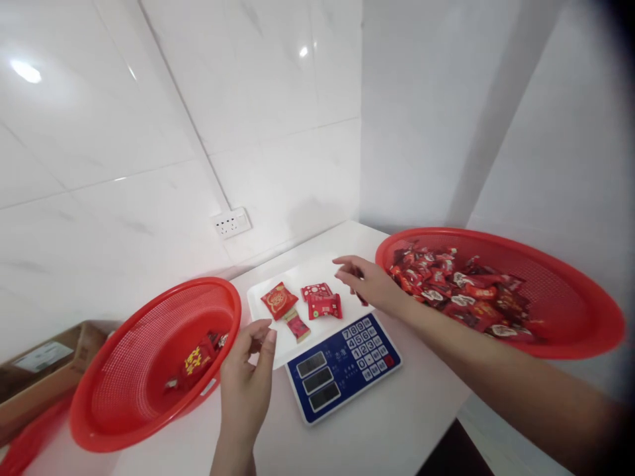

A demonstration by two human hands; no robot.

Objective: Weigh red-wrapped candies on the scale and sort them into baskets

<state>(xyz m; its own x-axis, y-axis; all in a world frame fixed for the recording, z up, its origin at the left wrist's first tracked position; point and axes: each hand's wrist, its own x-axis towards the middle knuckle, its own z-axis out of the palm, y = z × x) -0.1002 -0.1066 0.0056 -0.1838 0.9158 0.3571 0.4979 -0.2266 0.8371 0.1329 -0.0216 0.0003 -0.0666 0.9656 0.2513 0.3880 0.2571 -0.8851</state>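
Observation:
A white scale tray (302, 274) on a blue-faced electronic scale (342, 367) carries several red snack packets (325, 305). My right hand (370, 281) reaches over the tray's right edge next to the full red basket (570, 291), its fingers curled on a dark red packet that is mostly hidden. My left hand (248, 377) hovers between the left red basket (124, 390) and the tray, fingers loosely bent, nothing in them. The left basket holds a few red packets (198, 360).
A white tabletop (397, 436) sits in a corner of white tiled walls with a wall socket (231, 223). A cardboard box (44, 370) stands at the far left. The right basket is heaped with several red packets (461, 291).

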